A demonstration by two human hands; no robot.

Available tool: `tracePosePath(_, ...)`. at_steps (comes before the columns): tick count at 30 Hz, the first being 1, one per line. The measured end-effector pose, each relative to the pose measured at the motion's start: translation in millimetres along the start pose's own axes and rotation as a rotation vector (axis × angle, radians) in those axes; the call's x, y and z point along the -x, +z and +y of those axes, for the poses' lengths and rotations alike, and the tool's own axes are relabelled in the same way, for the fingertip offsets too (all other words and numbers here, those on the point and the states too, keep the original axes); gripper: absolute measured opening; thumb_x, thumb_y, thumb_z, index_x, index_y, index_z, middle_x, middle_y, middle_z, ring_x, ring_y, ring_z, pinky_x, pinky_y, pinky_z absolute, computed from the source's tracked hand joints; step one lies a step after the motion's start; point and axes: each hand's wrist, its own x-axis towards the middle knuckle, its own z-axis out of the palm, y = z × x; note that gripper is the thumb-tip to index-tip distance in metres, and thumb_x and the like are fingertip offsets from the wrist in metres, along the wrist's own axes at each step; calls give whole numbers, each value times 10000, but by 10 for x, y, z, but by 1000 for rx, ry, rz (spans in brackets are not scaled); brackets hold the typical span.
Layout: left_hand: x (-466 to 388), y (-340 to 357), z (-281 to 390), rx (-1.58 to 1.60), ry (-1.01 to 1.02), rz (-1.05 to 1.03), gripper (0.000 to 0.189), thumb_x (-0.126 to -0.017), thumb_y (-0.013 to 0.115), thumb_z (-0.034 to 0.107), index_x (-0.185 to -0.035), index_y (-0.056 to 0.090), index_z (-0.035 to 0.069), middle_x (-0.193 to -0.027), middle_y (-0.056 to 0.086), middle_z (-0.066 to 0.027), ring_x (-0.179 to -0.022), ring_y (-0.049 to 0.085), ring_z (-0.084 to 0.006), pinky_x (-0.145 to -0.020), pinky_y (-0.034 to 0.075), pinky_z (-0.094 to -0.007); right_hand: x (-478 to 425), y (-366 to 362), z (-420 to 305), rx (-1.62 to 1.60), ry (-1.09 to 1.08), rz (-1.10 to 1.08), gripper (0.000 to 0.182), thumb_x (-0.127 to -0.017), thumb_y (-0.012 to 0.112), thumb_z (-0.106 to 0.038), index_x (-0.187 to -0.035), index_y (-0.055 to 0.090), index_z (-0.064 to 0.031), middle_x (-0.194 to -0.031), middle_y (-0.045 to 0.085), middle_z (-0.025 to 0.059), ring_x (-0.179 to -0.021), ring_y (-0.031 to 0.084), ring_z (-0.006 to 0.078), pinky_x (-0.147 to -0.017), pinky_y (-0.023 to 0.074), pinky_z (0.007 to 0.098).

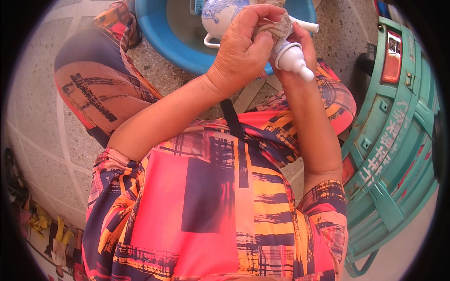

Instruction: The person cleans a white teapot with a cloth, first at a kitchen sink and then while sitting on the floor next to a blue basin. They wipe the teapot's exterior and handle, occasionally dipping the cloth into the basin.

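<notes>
A white porcelain pot point(219, 17) with a blue pattern is held tilted over a blue plastic basin point(154, 38). Its looped handle point(211, 44) is at the left and its white spout point(311, 26) points right. Toward me points a narrow end with a stepped, knobbed white tip point(293, 59). My left hand point(242, 49) grips a tan, crumpled cloth point(276, 28) against the pot. Partly hidden behind the pot, my right hand point(304, 47) supports the narrow end from below and the right side.
Water lies in the basin, where a blue-and-white object point(197, 7) is cut off by the top edge. A green metal vehicle bed point(383, 140) with red tail lights stands close on my right. Yellow and dark items point(56, 235) lie at lower left on the speckled floor point(42, 116).
</notes>
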Motion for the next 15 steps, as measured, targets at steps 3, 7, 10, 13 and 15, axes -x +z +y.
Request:
tracePosePath(3,64,-1,101,-65,4,-95,390,-744,478,-44,-1125,487,37,-1044,558,-97,-991,531,-228,-864,419,-312,-102,-156,-57,3,-88,-24,294,-848,480,-268,-1014,542,-32,-971,593,78,-921,564,197,-829,448,324)
tracePosePath(7,147,-162,-37,-373,212,-215,400,-785,446,-45,-1179,458,25,-1105,550,-86,-996,539,-182,-866,421,-291,-127,-99,-119,-23,-119,25,258,-853,490,-225,-994,552,-18,-916,596,85,-856,570,199,-772,465,323)
tracePosePath(10,182,-242,-130,-553,199,-220,375,-778,477,-36,-1149,492,16,-1050,575,-120,-985,556,-192,-849,431,-289,-106,45,-149,-43,-171,75,210,-863,491,-172,-977,566,-12,-876,597,91,-792,577,181,-705,487,305)
tracePosePath(13,210,-214,-141,-495,92,-205,384,-772,494,-43,-1151,490,18,-1063,575,-122,-975,565,-213,-834,442,-290,-160,-172,-163,-108,-158,17,218,-859,491,-207,-939,548,-13,-887,591,105,-840,566,222,-760,467,350)
tracePosePath(15,218,-198,-181,-448,136,-156,382,-770,508,-45,-1145,497,26,-1054,578,-118,-961,570,-219,-820,446,-286,-174,-236,-184,-41,-122,116,198,-805,552,-250,-801,547,-53,-902,594,103,-868,558,242,-832,434,367)
